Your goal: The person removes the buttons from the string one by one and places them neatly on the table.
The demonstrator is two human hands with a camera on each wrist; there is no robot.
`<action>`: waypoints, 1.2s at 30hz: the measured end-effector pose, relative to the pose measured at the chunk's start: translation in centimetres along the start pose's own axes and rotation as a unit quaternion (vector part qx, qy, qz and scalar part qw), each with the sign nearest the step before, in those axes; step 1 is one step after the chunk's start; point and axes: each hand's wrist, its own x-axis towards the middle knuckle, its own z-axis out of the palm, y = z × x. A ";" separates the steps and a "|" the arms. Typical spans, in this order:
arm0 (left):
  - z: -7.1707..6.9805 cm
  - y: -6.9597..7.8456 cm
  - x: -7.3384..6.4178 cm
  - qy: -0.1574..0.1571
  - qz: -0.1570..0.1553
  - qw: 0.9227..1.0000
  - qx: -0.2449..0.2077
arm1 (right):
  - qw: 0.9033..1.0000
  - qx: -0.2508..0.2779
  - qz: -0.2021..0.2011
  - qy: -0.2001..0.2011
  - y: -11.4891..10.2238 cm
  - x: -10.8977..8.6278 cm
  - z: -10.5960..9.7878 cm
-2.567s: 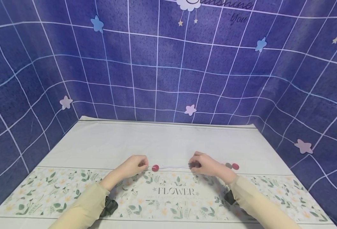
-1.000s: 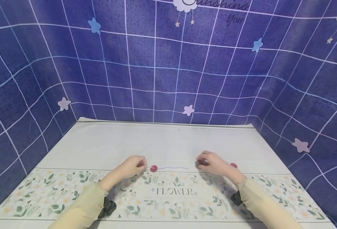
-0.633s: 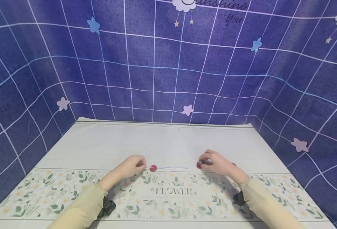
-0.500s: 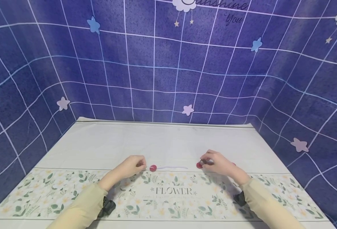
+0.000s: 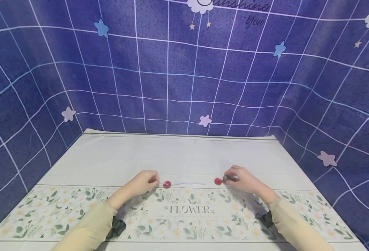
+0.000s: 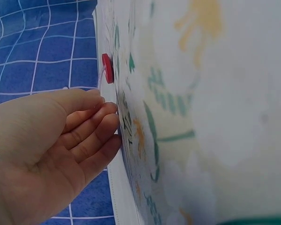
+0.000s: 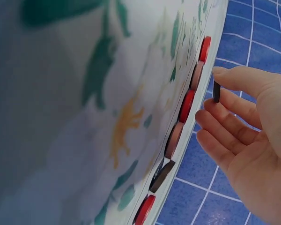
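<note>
My left hand (image 5: 143, 183) pinches one end of a thin pale lilac string (image 5: 189, 183) between thumb and forefinger. On the string, just right of those fingertips, is a red button (image 5: 167, 184). The string's other end lies loose on the tablecloth. My right hand (image 5: 242, 179) pinches a dark button (image 7: 216, 92) on edge between thumb and index finger. Left of that hand, a second red button (image 5: 218, 181) lies flat. Beneath the hand, the right wrist view shows a row of buttons in red, brownish pink (image 7: 174, 140) and dark (image 7: 162, 176); the hand mostly hides them in the head view.
A white tablecloth (image 5: 178, 153) with a floral band and the word FLOWER covers the table. Blue gridded curtains (image 5: 159, 83) with stars enclose the back and both sides. Black straps with devices (image 5: 116, 226) sit at both wrists.
My right hand has moved right, away from the string's loose end, with the dark button in its fingers. A red button has come into sight left of it. The left hand stays nearly still.
</note>
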 end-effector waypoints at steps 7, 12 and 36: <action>-0.1 0.2 -0.1 -0.001 -0.002 1.000 -0.001 | 1.000 -0.002 0.000 0.015 0.6 -0.5 -0.1; 0.0 0.2 -0.1 0.001 -0.002 1.000 -0.001 | 1.000 -0.005 0.007 0.019 1.0 -0.9 -0.2; 0.1 0.0 0.0 0.005 0.003 1.000 0.004 | 0.998 -0.023 0.026 0.042 1.9 -2.4 -1.3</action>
